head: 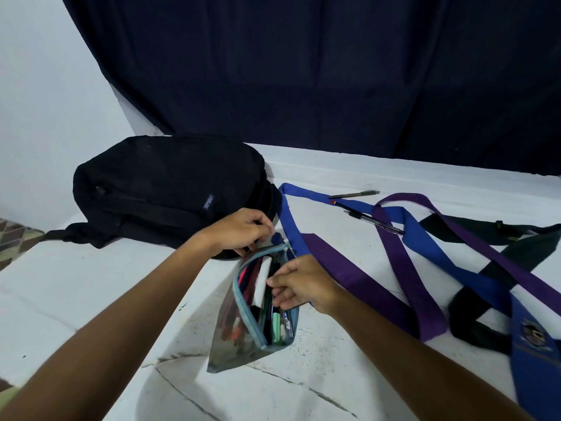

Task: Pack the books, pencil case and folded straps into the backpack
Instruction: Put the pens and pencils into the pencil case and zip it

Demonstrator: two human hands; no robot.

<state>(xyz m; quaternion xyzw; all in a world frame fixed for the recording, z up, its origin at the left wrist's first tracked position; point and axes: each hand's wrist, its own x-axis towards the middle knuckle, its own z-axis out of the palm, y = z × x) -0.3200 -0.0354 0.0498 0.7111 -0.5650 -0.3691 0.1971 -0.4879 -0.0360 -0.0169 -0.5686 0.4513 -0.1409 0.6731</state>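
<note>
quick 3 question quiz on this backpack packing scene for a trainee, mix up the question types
1. True or false: the pencil case is zipped shut.
2. Which strap lies nearest the backpack? A) blue B) purple C) black
3. Fill in: two ___ lie loose on the table beyond the straps.

Key
1. False. It gapes open, and both hands, left and right, hold its mouth.
2. A, the blue strap.
3. Pens: one by the far edge, one lying across the blue strap.
</note>
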